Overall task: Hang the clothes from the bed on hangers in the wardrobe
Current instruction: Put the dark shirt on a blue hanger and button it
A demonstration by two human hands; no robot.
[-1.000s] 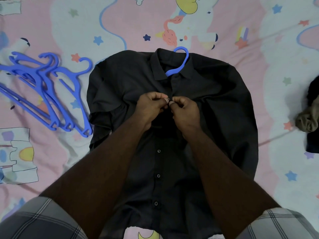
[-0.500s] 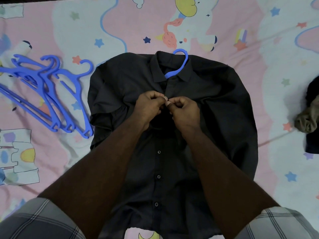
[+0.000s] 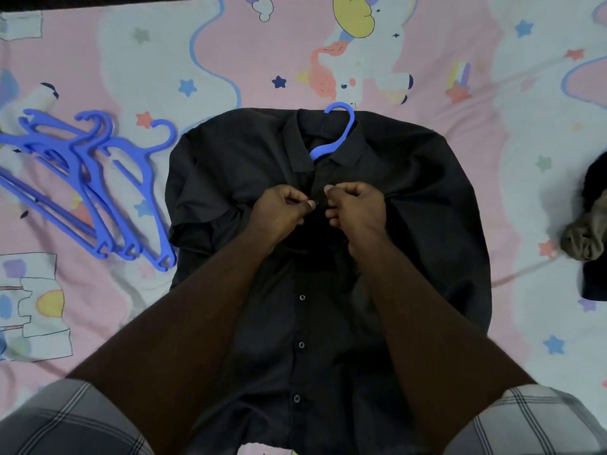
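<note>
Step in hand: buttoning. A black shirt [image 3: 328, 257] lies front-up and flat on the bed [image 3: 230, 60], collar away from the person. A blue hanger [image 3: 335, 136] is already inside it; only its hook and neck show, emerging from the collar opening. 3 buttons lower on the placket appear fastened.

Left hand [image 3: 282, 211]: fingers curled, thumb and forefinger pinching the placket edge at a small button just below the collar. Right hand [image 3: 354, 208]: fingers curled, gripping the opposite placket edge just beside it. The 2 hands are near each other but not touching. Whether the button has passed through its hole cannot be told; the cloth there is too dark.

Judgement: the task is at an early stage. This shirt is on its hanger but not yet closed at the chest, and nothing has gone to the wardrobe, which is not in view. The next move calls for the 2 edges to be drawn together and the button seated, then the shirt lifted by the hook. Risk: a loose collar may let the shirt slide off the hanger.

Surface and surroundings: the bed carries a pink and white sheet printed with stars and cartoon figures. A pile of spare blue hangers [image 3: 88, 182] lies to the left, just beside the shirt's sleeve. More crumpled clothes [image 3: 588, 231], dark and olive, lie at the right edge, well apart from the shirt.
</note>
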